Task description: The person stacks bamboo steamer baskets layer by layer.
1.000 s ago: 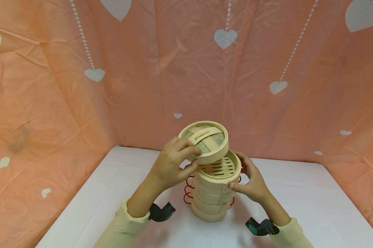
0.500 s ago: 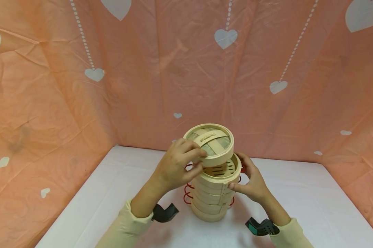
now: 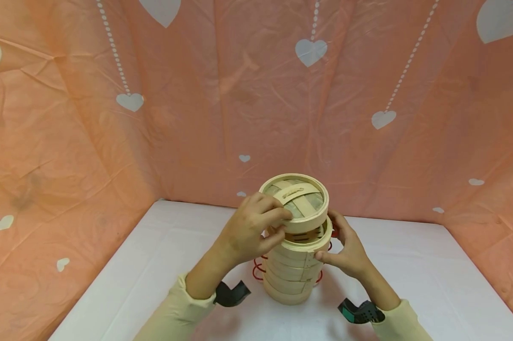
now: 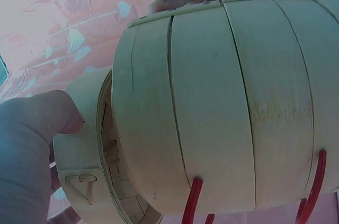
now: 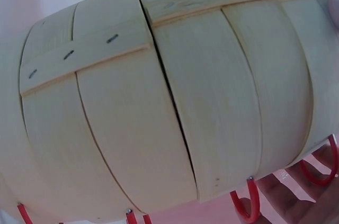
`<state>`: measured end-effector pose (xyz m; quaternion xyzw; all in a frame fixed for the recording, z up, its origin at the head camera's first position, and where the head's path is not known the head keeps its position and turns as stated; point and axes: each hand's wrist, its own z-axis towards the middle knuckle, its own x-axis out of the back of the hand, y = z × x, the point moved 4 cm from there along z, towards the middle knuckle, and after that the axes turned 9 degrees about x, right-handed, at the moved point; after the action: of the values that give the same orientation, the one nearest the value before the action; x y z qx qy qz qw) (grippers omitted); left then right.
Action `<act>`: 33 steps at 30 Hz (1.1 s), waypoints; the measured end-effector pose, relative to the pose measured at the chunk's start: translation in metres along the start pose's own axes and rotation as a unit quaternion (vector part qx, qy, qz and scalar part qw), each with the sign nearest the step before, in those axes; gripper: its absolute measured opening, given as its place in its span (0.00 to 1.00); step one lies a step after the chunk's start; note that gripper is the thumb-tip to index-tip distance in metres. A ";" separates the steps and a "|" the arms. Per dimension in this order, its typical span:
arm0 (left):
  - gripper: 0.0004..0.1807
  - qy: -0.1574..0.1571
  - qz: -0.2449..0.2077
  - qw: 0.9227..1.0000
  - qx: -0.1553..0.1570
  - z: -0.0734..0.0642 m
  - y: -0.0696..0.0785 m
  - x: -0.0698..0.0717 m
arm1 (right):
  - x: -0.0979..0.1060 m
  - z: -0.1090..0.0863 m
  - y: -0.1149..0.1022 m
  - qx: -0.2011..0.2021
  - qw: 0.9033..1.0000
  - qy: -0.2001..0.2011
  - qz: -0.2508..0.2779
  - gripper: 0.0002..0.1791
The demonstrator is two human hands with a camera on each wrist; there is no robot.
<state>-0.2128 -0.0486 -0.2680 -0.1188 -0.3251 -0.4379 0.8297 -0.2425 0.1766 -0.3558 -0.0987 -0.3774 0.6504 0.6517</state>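
A stack of round bamboo steamer baskets (image 3: 291,279) stands upright, with red loop handles (image 5: 254,203) on its sides. My left hand (image 3: 256,227) pinches the near-left rim of the bamboo steamer lid (image 3: 305,203), thumb on the outer wall. The lid is tilted over the top basket and set a little back, so a gap shows the slatted floor (image 3: 305,236) inside. In the left wrist view, the lid (image 4: 79,155) stands slightly apart from the basket's mouth. My right hand (image 3: 346,248) grips the upper basket from the right, thumb in front and fingers behind.
A white-covered table (image 3: 154,265) lies under the stack. Pink sheeting with white hearts (image 3: 248,94) closes in the back and both sides. Dark straps sit on the left wrist (image 3: 232,293) and right wrist (image 3: 360,311).
My left hand has carried the lid to the right and slightly down, covering more of the top basket's opening. The right hand and the stack have stayed in place.
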 end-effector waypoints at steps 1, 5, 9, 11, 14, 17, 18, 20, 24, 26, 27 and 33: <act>0.10 0.000 0.000 1.000 -0.002 0.000 0.001 0.000 | 0.000 0.000 0.000 -0.001 1.000 0.000 0.001 0.52; 0.10 -0.001 -0.003 1.000 -0.006 0.000 0.002 -0.002 | 0.000 0.000 -0.001 -0.001 1.000 -0.001 0.000 0.51; 0.10 -0.003 -0.007 1.000 -0.008 0.000 0.003 -0.003 | 0.001 0.000 -0.001 0.000 1.000 0.001 -0.001 0.52; 0.10 -0.004 -0.006 1.000 -0.010 0.000 0.004 -0.004 | 0.001 0.000 -0.001 0.000 1.000 0.002 0.001 0.52; 0.10 -0.005 -0.004 1.000 -0.013 0.000 0.005 -0.005 | 0.001 0.000 0.000 0.001 1.000 0.003 0.004 0.53; 0.10 -0.004 0.001 1.000 -0.018 -0.001 0.006 -0.005 | 0.001 0.000 0.000 0.001 1.000 0.002 0.004 0.53; 0.10 -0.003 0.003 1.000 -0.020 -0.001 0.006 -0.005 | 0.001 0.000 0.001 0.000 1.000 0.002 0.004 0.53; 0.11 0.000 0.009 1.000 -0.027 -0.002 0.007 -0.006 | 0.001 0.000 0.001 0.000 1.000 0.002 0.002 0.53; 0.12 0.004 0.019 0.999 -0.037 -0.003 0.007 -0.006 | 0.000 0.001 0.001 -0.002 1.000 0.003 0.002 0.53; 0.12 0.005 0.020 0.999 -0.038 -0.004 0.008 -0.007 | 0.000 0.001 0.001 -0.002 1.000 0.004 0.002 0.53; 0.12 0.005 0.020 0.999 -0.038 -0.004 0.007 -0.007 | 0.001 0.001 0.001 -0.002 1.000 0.004 0.001 0.53; 0.13 0.001 0.014 0.999 -0.042 -0.003 0.008 -0.008 | 0.001 0.000 0.002 -0.004 1.000 0.005 -0.001 0.54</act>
<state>-0.2083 -0.0403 -0.2751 -0.1576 -0.3044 -0.4392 0.8305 -0.2441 0.1775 -0.3564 -0.1039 -0.3770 0.6480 0.6536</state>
